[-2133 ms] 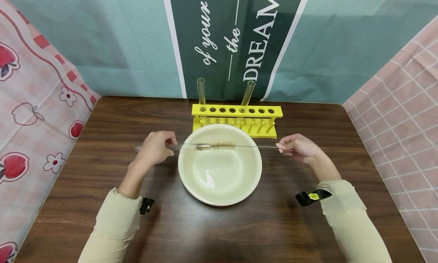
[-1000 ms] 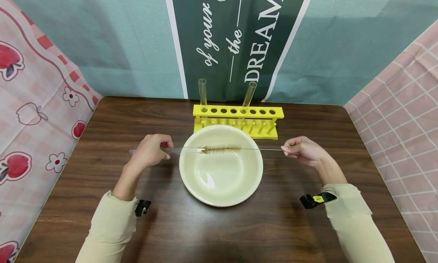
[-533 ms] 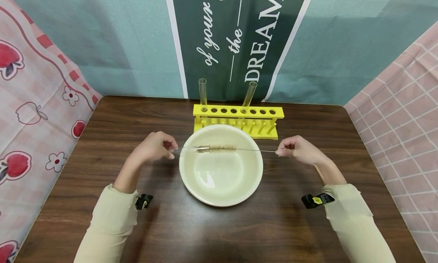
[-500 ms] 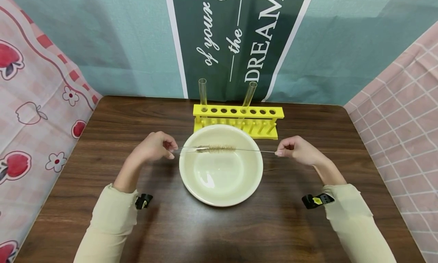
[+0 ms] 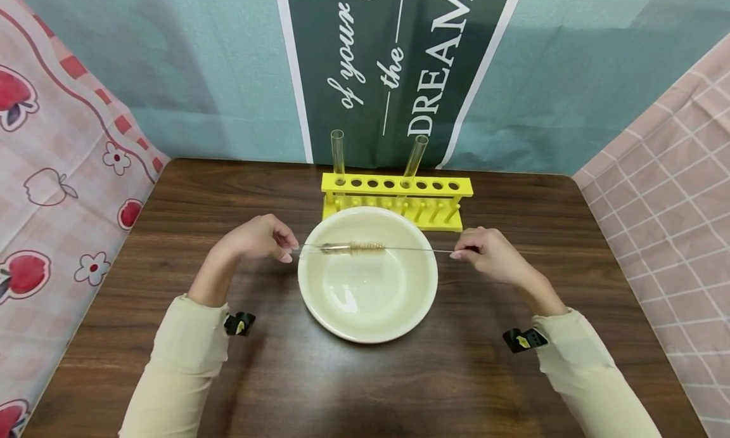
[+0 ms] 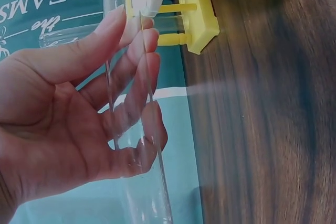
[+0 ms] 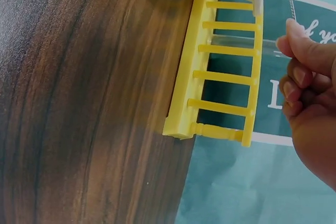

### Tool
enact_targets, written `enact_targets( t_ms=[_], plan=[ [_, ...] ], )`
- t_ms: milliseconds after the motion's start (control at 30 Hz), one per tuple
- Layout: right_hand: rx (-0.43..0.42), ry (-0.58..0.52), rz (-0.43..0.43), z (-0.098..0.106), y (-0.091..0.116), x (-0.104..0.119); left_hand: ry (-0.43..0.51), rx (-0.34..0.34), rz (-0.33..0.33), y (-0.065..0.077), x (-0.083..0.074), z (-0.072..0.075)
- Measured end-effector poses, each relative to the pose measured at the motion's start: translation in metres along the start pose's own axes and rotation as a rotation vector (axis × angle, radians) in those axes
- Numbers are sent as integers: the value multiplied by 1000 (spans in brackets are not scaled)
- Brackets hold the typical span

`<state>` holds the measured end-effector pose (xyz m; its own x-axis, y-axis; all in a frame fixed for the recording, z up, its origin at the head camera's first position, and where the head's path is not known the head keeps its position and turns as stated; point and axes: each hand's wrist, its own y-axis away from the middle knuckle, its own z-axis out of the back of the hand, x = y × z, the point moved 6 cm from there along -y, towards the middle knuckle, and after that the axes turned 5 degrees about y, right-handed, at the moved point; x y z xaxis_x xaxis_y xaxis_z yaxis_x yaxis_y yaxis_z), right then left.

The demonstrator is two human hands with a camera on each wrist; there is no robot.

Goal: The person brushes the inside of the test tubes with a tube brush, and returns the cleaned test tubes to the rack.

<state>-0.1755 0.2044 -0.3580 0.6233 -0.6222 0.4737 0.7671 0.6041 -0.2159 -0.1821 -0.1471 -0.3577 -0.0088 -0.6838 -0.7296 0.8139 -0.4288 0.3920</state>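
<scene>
Two words, "the DREAM", top a banner [image 5: 393,70]; left hand [image 5: 259,238] grips a tube [image 5: 310,249], right hand [image 5: 490,254] pinches a brush wire [image 5: 416,249].

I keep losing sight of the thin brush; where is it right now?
In the head view the brush lies level above the far half of the cream bowl, its bristles partly inside the glass tube, between left hand and right hand.

We see a clear glass tube [image 5: 310,248] held level above the cream bowl's left rim, with a thin wire brush [image 5: 365,246] pushed partly inside.
</scene>
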Motion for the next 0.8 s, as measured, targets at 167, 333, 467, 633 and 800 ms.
enact_targets(
  t_ms=[167,333,467,633,800],
  plan=[
    [-75,48,84,2,-6,8,31,15,30,-4,0,0],
    [-79,78,90,0,-11,11,47,8,67,-7,-3,0],
    [-64,92,82,-3,-14,13,44,9,81,-9,-4,0],
    [-69,96,104,-8,-18,16,35,20,65,-10,-7,0],
    [-65,88,116,-12,-21,20,36,39,62,-14,-12,-3]
  ],
)
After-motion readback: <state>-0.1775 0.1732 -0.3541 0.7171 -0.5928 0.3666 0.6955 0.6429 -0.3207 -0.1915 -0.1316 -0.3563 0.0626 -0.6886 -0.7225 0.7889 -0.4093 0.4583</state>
